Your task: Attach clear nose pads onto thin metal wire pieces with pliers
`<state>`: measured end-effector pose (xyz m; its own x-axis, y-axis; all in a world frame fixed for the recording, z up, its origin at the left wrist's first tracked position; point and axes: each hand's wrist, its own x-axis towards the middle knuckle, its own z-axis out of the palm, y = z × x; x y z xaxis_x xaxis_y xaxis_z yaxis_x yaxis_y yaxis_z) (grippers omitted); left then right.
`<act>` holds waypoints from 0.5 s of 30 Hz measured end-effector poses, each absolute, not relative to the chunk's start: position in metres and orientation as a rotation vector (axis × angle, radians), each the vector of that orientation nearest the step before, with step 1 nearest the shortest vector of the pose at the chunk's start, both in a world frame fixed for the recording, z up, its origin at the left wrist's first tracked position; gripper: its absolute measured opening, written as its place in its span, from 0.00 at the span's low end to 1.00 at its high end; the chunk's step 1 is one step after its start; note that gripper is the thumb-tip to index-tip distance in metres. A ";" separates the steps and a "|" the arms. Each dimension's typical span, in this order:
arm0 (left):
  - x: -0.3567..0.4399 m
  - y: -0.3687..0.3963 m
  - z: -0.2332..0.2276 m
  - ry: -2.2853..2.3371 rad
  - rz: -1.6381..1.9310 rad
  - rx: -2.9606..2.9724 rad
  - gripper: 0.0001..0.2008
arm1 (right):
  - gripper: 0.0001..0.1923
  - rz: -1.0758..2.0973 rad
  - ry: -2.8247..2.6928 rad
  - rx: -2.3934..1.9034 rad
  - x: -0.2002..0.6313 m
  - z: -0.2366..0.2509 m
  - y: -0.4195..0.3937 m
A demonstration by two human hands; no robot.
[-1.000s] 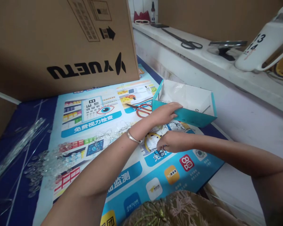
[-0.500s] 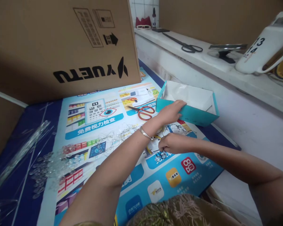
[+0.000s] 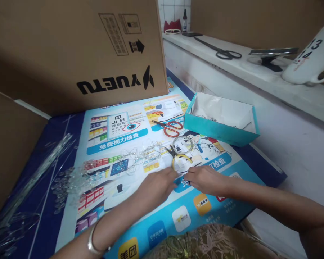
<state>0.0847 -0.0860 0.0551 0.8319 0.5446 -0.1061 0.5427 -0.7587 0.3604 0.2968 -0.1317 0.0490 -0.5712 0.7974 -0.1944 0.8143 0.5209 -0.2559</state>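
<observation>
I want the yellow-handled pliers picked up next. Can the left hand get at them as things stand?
Probably yes. The pliers lie uncovered on the poster just beyond the left hand, with only loose wire beside them and nothing across the way.

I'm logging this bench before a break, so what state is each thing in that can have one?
Teal box: open, no lid.
Red scissors: lying flat, blades shut.
Yellow pliers: lying flat, handles spread.
Black scissors: shut, on the ledge.
Left hand: fingers pinched together.
Right hand: fingers curled, contents hidden.
</observation>
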 end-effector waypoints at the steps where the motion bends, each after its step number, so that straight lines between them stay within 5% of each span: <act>1: 0.082 -0.093 0.048 0.818 0.006 2.636 0.09 | 0.09 -0.483 2.698 1.428 0.295 0.047 -0.129; 7: 0.103 -0.092 0.032 0.934 0.125 2.721 0.09 | 0.09 -0.515 2.713 1.498 0.290 0.043 -0.093; 15: 0.088 -0.088 0.034 0.944 0.279 2.467 0.11 | 0.08 -1.166 2.677 1.590 0.306 0.045 -0.058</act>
<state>0.0880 -0.0881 0.0340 0.7412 0.6710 0.0178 0.5730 -0.6463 0.5040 0.3064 -0.0580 0.0450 -0.5300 0.8274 -0.1858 0.6997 0.3029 -0.6470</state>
